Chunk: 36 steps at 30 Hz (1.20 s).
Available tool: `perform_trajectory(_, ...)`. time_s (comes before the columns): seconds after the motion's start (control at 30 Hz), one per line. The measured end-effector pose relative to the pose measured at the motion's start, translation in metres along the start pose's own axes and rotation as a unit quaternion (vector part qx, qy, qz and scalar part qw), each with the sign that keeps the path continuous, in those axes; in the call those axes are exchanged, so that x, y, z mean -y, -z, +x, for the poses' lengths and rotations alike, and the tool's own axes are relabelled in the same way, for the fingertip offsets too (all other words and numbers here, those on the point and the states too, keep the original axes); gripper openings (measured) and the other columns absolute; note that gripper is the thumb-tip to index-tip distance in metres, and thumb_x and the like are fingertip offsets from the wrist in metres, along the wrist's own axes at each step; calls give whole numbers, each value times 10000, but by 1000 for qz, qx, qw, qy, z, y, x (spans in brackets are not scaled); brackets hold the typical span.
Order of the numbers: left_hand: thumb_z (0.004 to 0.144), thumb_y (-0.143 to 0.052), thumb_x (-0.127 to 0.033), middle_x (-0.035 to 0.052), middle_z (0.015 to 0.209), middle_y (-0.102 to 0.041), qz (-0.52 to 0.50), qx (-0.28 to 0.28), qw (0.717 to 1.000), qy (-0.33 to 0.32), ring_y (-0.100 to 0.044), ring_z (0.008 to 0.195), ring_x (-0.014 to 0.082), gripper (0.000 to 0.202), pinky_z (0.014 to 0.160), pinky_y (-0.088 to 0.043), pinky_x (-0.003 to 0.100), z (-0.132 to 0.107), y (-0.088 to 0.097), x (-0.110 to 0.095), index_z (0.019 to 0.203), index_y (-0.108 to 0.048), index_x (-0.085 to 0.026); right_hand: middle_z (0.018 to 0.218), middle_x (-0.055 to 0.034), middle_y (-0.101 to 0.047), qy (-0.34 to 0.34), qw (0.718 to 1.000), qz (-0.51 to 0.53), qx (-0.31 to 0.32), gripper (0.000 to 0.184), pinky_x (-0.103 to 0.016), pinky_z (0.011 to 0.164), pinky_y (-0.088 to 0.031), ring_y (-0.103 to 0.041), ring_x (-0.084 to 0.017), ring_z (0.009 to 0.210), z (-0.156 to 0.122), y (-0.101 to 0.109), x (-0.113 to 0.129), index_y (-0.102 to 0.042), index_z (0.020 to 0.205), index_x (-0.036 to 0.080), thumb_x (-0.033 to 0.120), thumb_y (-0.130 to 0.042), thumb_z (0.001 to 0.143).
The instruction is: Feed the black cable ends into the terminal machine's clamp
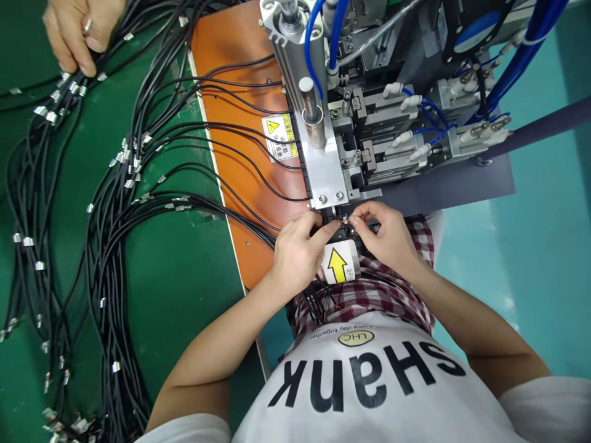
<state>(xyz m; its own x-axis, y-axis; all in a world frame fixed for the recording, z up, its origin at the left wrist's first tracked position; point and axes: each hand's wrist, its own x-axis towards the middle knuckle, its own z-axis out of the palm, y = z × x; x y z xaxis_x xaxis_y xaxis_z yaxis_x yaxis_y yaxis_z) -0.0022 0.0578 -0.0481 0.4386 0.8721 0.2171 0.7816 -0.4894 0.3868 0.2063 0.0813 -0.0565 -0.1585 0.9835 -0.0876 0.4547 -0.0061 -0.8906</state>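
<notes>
My left hand [300, 249] is closed, its thumb and forefinger pinching the end of a black cable at the machine's front track. Facing it, my right hand [385, 237] pinches small, thin wire ends [346, 221] at that same spot. Both sets of fingertips nearly meet just above a white label with a yellow arrow [338, 266]. Black cables [249, 218] run from the left toward my left hand and into the side of the machine [323, 166]. The fingers partly hide the cable end.
Bundles of black cables with metal tips [117, 258] lie on the green table [198, 344]. A co-worker's hand [83, 31] touches one bundle at upper left. The orange base plate [258, 240] carries a warning label [281, 136]. Blue air tubes [521, 55] rise at upper right.
</notes>
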Motion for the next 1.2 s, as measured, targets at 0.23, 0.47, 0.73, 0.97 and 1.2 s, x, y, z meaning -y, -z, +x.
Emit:
perform_trajectory(0.23, 1005, -407, -123, 84, 974, -600, 23, -6, 1000, -17, -533, 796, 183, 352, 669, -411, 297, 1, 2, -3, 1207, -689, -183, 695, -3, -667, -108, 986, 112, 54, 156, -320, 644, -514, -659, -173, 626, 3, -3, -8, -644, 844, 201, 341, -650, 910)
perform_trajectory(0.47, 983, -419, -84, 72, 967, -582, -25, -23, 999, -13, -554, 820, 165, 352, 698, -457, 276, 1, -1, 0, 1193, -685, -181, 814, -10, -673, -74, 987, 136, -41, 164, -308, 687, -516, -635, -149, 676, -14, -2, -9, -675, 884, 206, 368, -677, 910)
perform_trajectory(0.73, 962, -423, -69, 69, 978, -557, -46, -20, 999, -9, -566, 837, 162, 372, 687, -465, 268, 0, -3, 1, 1209, -678, -182, 818, 2, -597, 5, 996, 83, -35, 99, -307, 688, -491, -583, -127, 655, -12, -11, -12, -602, 866, 211, 259, -597, 952)
perform_trajectory(0.97, 974, -420, -79, 71, 973, -590, -62, -22, 998, -2, -592, 867, 170, 367, 713, -485, 280, 0, -4, 1, 1194, -692, -190, 837, -7, -564, -2, 996, 92, -13, 115, -290, 648, -487, -571, -130, 666, -12, -10, -14, -566, 876, 216, 288, -587, 964)
perform_trajectory(1.2, 970, -435, -68, 78, 974, -594, -64, -20, 998, -3, -603, 871, 172, 357, 720, -497, 287, 2, -2, 0, 1189, -697, -171, 830, -15, -558, 14, 996, 83, -26, 103, -291, 650, -487, -571, -147, 709, -11, -13, -18, -551, 871, 220, 264, -577, 961)
